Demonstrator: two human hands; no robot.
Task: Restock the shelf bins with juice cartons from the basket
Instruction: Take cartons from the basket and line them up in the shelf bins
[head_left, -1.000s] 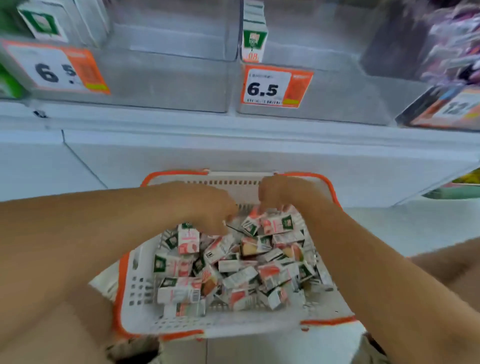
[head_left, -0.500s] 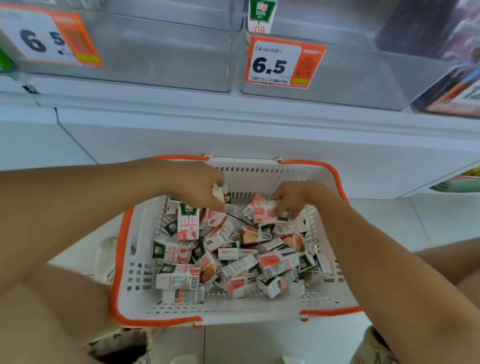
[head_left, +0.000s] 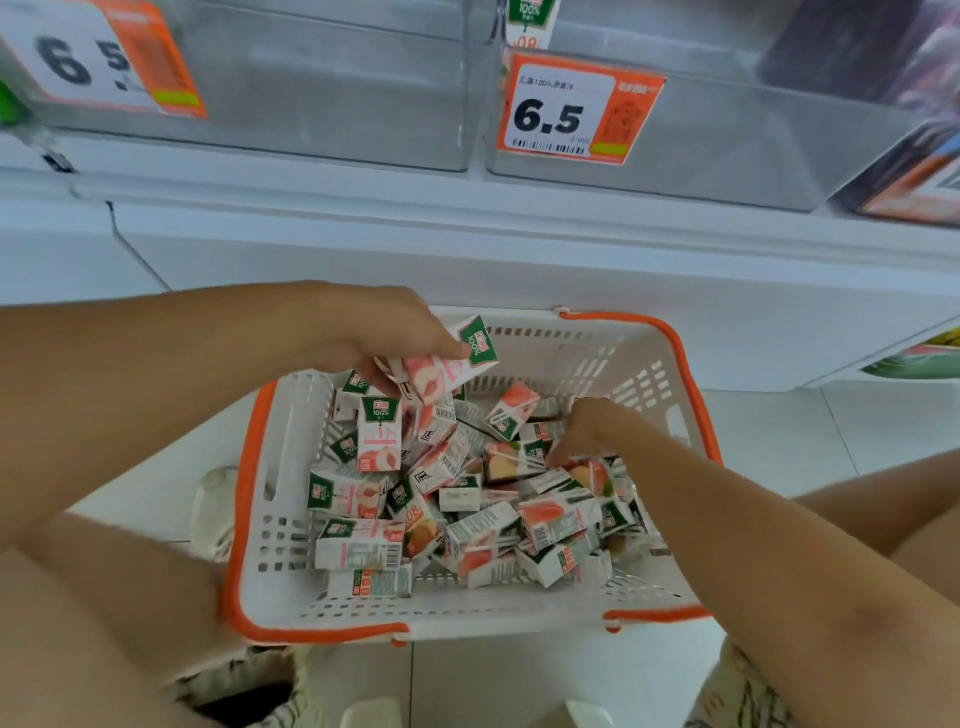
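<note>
Head view: I see the white shelf front running across the upper half, and on it, at about 12 o'clock, two clear shelf bins. The left bin carries an orange-and-white price tag at 11 o'clock; the right bin carries a 6.5 price tag, with one green-topped carton standing upright inside it just above that tag.

Below, on the pale tiled floor, sits the white basket with its orange rim, filling the centre of my picture. The juice cartons lie heaped inside it, most on their sides, one standing upright at the 9 o'clock side of the heap.

My left forearm comes in from 9 o'clock, wrist bent downward over the far left corner of the basket. The left hand has its fingers curled round a small bunch of cartons, lifted clear of the heap, green tops pointing toward 3 o'clock.

My right forearm enters from 4 o'clock and slopes down into the basket. The right hand is palm-down among the cartons at the 2 o'clock side of the heap, fingertips touching them; whether they pinch one I cannot tell.
</note>
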